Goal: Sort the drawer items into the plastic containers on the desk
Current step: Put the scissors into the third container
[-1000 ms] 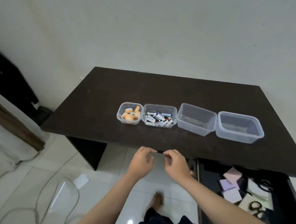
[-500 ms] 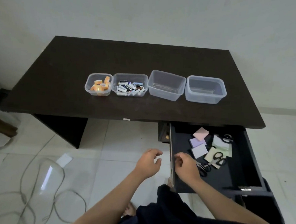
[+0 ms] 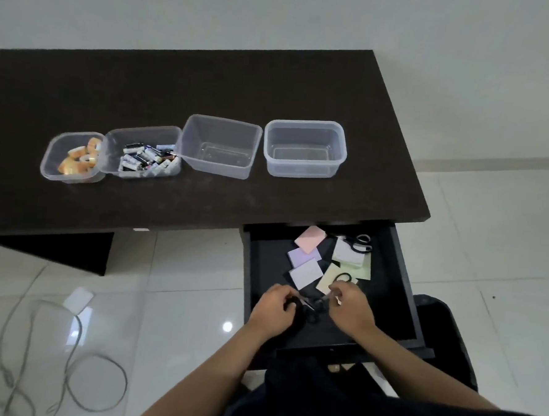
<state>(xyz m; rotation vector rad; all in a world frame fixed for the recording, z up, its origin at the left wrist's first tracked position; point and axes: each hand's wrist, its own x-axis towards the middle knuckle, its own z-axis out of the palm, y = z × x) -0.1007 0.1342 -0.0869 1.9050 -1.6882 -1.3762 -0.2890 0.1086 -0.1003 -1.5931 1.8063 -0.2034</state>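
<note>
both hands in open drawer [image 3: 400, 280], near end. left hand [image 3: 275, 307] curls round black scissors [image 3: 309, 306]; right hand [image 3: 350, 305] pinches something small – cannot tell what. judgement: lift scissors clear of sticky notes [image 3: 306, 273], carry to empty container [image 3: 220, 145]. versus half second ago – hands now over drawer, not beside it.

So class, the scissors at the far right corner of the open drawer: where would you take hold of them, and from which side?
Grip the scissors at the black handle loops, coming from above. They lie flat partly on a pale note pad, so the loops are the raised, blunt part; the blades look thin and partly hidden.
</note>
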